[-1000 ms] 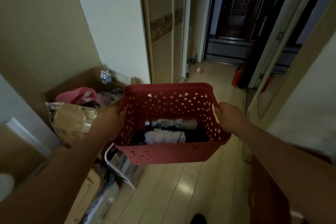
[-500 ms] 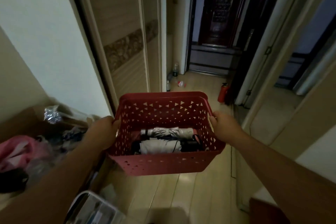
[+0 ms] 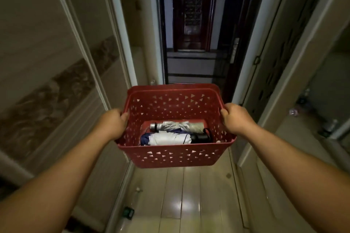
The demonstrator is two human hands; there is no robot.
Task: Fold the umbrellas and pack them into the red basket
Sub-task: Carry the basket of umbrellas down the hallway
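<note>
While both bare forearms reach forward from the bottom corners of the view, the left hand (image 3: 113, 124) curls over the left rim of the red basket (image 3: 176, 154) and the right hand (image 3: 235, 118) curls over the right rim, thumbs hooked inside the edge, so the basket hangs in the air between them above the pale plank floor (image 3: 181, 202). Inside, on the basket's bottom, lie two folded umbrellas side by side: the white and blue umbrella (image 3: 166, 139) nearer the person, its black handle toward the right wall, and the silver umbrella (image 3: 180, 126) just behind it, touching it, with its dark cap end to the left. On the floor below and left sits a small dark object (image 3: 128, 212), too blurred to name. Left of the basket runs a sliding wardrobe door (image 3: 56, 73) with a patterned band. Beyond the far rim stands a dark entrance door (image 3: 193, 15) at the corridor's end
</note>
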